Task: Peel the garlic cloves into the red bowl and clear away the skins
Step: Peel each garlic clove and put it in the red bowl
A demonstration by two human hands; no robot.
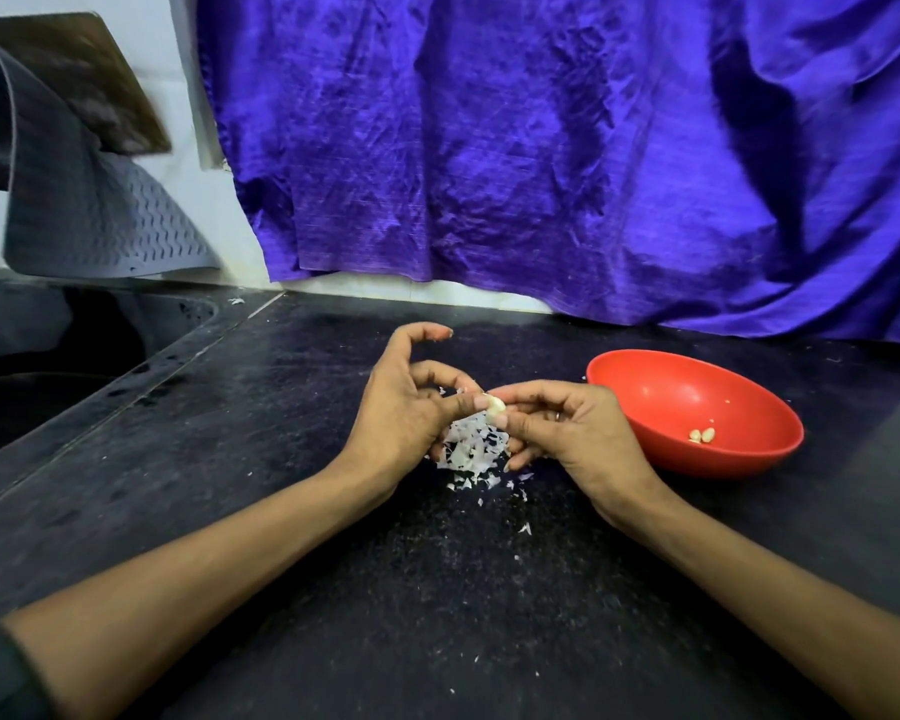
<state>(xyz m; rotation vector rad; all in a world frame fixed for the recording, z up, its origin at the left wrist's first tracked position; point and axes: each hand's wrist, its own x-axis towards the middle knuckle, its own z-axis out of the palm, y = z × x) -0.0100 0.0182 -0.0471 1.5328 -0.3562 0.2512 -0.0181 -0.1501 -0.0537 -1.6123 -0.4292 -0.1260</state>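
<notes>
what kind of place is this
Probably a home kitchen. A dark stone countertop runs into a sunken sink on the left, a grey ribbed mat hangs on the wall, and a red bowl holds peeled garlic cloves.

Two bare forearms, dark sleeve edge on the left arm, ring on a right finger

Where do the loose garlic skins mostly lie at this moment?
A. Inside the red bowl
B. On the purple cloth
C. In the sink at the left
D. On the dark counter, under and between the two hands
D: the pile of garlic skins lies on the dark counter beneath the left hand and right hand, while the red bowl holds only a few peeled cloves.
</notes>
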